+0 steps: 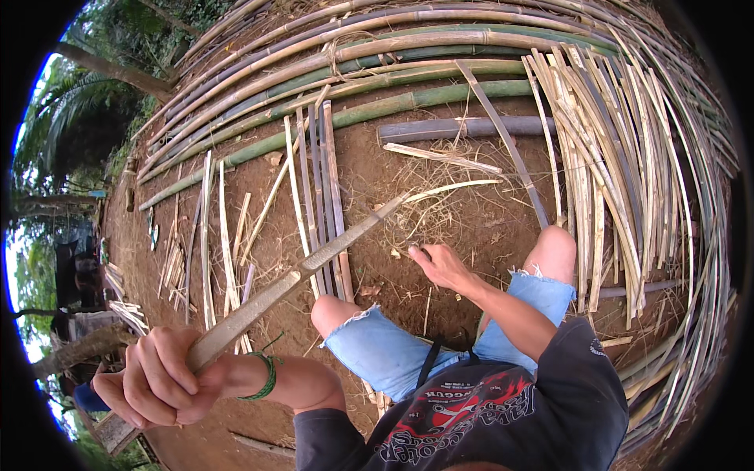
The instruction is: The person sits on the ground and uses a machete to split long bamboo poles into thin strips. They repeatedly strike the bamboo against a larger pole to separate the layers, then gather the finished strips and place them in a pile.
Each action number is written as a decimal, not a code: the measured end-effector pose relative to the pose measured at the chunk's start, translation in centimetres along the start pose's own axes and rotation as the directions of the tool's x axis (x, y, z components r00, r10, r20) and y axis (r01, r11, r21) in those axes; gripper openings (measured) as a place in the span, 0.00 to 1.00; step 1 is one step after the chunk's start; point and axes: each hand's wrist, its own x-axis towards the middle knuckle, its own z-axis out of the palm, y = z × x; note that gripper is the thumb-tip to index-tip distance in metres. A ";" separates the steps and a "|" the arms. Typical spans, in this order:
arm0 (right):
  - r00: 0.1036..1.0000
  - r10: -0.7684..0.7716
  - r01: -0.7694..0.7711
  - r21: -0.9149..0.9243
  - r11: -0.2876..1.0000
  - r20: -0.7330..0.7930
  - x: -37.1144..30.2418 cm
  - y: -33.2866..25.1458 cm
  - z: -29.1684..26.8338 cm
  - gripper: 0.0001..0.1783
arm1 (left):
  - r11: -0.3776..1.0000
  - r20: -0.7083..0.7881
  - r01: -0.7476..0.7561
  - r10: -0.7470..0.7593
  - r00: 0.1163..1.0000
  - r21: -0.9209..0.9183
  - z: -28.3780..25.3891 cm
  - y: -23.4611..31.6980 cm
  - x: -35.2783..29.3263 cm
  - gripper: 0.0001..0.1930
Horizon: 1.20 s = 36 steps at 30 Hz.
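My left hand [161, 377], raised at the lower left, has its fingers wrapped round a long bamboo strip [294, 275]. The strip slants up and away to the right, with a node partway along it. At its far end a thin pale sliver [452, 187] curves off to the right, seemingly still joined to it. My right hand [441, 267] is closed in front of my knees, below the sliver and apart from the strip. Something small and dark shows at its fingers, too little to name. Thin bamboo shavings [440, 208] lie on the soil beyond it.
Long bamboo poles [440, 39] lie across the far side. A big pile of split bamboo strips [605, 173] is at the right. Several upright-lying slats [330, 188] rest ahead of my left knee. A dark bamboo length [463, 128] lies behind the shavings.
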 end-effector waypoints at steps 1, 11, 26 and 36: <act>0.998 -0.062 0.060 0.066 0.996 0.027 -0.5 -1.3 -0.5 0.36 | 0.999 0.014 0.018 -0.018 1.000 -0.031 0.1 0.1 0.1 0.13; 0.983 0.098 -0.096 -0.015 0.995 0.155 1.9 4.3 -1.1 0.41 | 0.998 0.076 -0.015 0.019 0.997 -0.064 -0.4 0.8 -0.2 0.12; 0.969 0.243 -0.244 -0.021 0.970 -0.036 1.8 4.6 -0.5 0.38 | 0.913 -0.217 0.013 0.083 0.973 0.408 0.1 0.1 1.1 0.22; 0.830 -0.554 0.488 0.399 0.777 0.063 -10.8 -19.9 -4.7 0.18 | 0.815 -0.112 -0.065 0.157 0.981 0.576 7.1 -2.8 -2.0 0.25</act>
